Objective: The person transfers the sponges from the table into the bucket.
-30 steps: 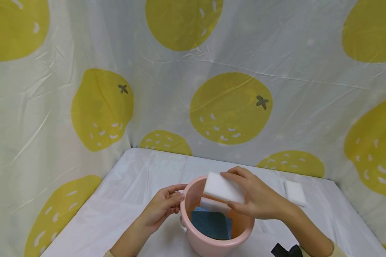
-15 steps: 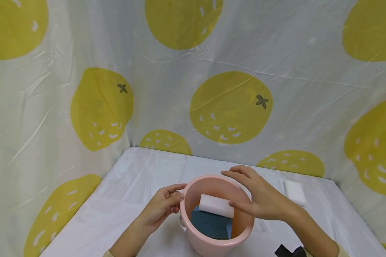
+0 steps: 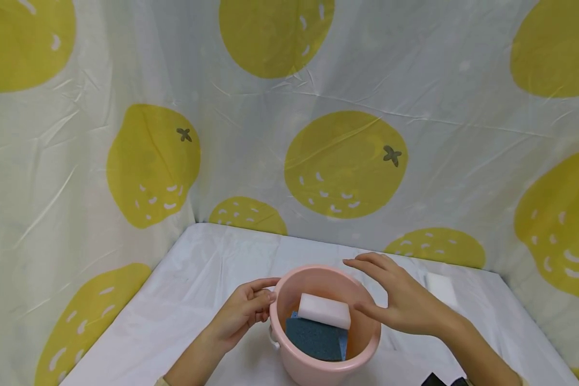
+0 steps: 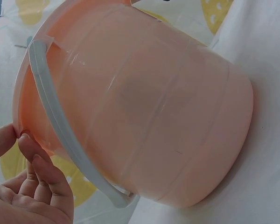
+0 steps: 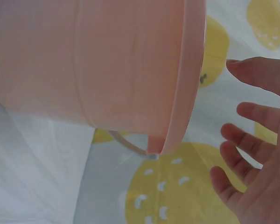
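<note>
A pink bucket [image 3: 313, 372] stands upright on the white cloth. Its rim is pinched at the left by my left hand [image 3: 246, 311], thumb and fingers on either side, as the left wrist view also shows. Inside lie a white sponge block [image 3: 324, 310], a dark green scouring pad [image 3: 314, 338] and something blue, mostly hidden beneath. My right hand [image 3: 405, 297] hovers at the bucket's right rim, fingers spread and holding nothing. In the right wrist view the right fingers [image 5: 252, 140] are apart from the rim.
Another white sponge block [image 3: 442, 288] lies on the white-covered table [image 3: 231, 252], behind the right hand. Lemon-print curtains [image 3: 251, 150] close off the back and sides. The bucket's pale handle [image 4: 70, 135] hangs down outside it.
The right hand let go of a white sponge block into the bucket, then drew slightly right with its fingers spread. The left hand stays on the rim.
</note>
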Available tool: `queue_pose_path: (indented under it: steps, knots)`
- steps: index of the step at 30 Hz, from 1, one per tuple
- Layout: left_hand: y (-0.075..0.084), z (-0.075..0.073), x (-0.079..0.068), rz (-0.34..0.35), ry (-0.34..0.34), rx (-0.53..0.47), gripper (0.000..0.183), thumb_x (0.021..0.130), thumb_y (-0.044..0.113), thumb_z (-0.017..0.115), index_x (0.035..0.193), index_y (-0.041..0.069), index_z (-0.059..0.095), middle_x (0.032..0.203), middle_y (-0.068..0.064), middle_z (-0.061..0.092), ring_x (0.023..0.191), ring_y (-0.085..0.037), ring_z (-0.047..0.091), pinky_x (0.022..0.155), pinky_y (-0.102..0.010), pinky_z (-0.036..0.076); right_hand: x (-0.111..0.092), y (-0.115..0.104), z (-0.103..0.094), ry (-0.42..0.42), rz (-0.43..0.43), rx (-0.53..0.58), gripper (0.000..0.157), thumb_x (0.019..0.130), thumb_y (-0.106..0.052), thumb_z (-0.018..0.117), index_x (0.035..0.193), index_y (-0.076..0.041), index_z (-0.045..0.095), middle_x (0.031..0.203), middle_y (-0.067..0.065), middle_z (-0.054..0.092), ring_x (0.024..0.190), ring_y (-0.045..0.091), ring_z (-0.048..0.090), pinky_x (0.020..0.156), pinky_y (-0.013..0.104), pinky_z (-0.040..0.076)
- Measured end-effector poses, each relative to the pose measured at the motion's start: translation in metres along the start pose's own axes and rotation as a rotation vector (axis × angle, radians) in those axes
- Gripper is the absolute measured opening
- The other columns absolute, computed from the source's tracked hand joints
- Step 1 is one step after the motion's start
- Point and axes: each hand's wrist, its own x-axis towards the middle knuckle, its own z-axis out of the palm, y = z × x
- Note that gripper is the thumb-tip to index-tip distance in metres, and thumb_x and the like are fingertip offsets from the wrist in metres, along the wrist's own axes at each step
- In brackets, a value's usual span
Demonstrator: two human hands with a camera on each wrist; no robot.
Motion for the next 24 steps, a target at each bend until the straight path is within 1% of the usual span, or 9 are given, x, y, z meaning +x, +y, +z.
queue_pose_path:
  steps: [4, 9, 12, 18, 20, 24]
  knots:
    - [0.000, 0.000, 0.000, 0.003, -0.002, -0.001, 0.053, 0.103, 0.012, 0.064, 0.147, -0.010, 0.044, 0.091, 0.001, 0.066, 0.070, -0.007, 0.056, 0.067, -0.020, 0.050, -0.005, 0.004, -0.003, -0.002, 0.040, 0.002, 0.069, 0.091, -0.033, 0.082, 0.152, -0.028, 0.051, 0.145, -0.002, 0.050, 0.132, 0.026, 0.048, 0.096, 0.061, 0.048]
    - [0.000, -0.001, 0.000, 0.003, 0.004, -0.004, 0.053, 0.103, 0.011, 0.064, 0.147, -0.011, 0.044, 0.091, 0.000, 0.066, 0.069, -0.007, 0.056, 0.067, -0.020, 0.051, -0.011, 0.011, -0.007, 0.012, 0.052, -0.020, 0.069, 0.090, -0.032, 0.083, 0.152, -0.023, 0.052, 0.145, -0.002, 0.051, 0.130, 0.025, 0.050, 0.096, 0.059, 0.049]
    - [-0.001, 0.000, 0.000, -0.006, 0.013, -0.005, 0.053, 0.103, 0.012, 0.064, 0.147, -0.010, 0.045, 0.090, 0.000, 0.066, 0.069, -0.008, 0.056, 0.067, -0.020, 0.051, -0.015, 0.015, -0.010, 0.031, 0.052, -0.020, 0.069, 0.090, -0.030, 0.083, 0.151, -0.021, 0.053, 0.143, -0.004, 0.052, 0.125, 0.022, 0.054, 0.094, 0.056, 0.050]
    - [-0.001, 0.000, 0.000, -0.011, 0.012, -0.010, 0.052, 0.104, 0.011, 0.063, 0.147, -0.010, 0.045, 0.090, 0.001, 0.066, 0.069, -0.007, 0.056, 0.067, -0.020, 0.051, -0.020, 0.028, -0.014, 0.074, 0.049, -0.015, 0.068, 0.086, -0.021, 0.086, 0.147, -0.018, 0.055, 0.140, -0.008, 0.056, 0.116, 0.014, 0.058, 0.088, 0.042, 0.054]
    - [-0.001, 0.001, 0.000, -0.013, 0.013, -0.008, 0.052, 0.104, 0.012, 0.063, 0.147, -0.010, 0.045, 0.090, 0.001, 0.066, 0.069, -0.008, 0.056, 0.067, -0.020, 0.051, -0.022, 0.032, -0.015, 0.078, 0.062, -0.014, 0.069, 0.087, -0.021, 0.086, 0.148, -0.018, 0.055, 0.139, -0.007, 0.057, 0.114, 0.015, 0.059, 0.087, 0.042, 0.054]
    - [0.000, 0.001, 0.000, -0.018, 0.021, 0.001, 0.052, 0.104, 0.012, 0.064, 0.147, -0.010, 0.045, 0.089, 0.001, 0.066, 0.069, -0.008, 0.056, 0.067, -0.021, 0.050, -0.026, 0.042, -0.017, 0.080, 0.099, -0.002, 0.068, 0.088, -0.023, 0.085, 0.148, -0.019, 0.054, 0.135, -0.005, 0.059, 0.110, 0.019, 0.061, 0.084, 0.044, 0.055]
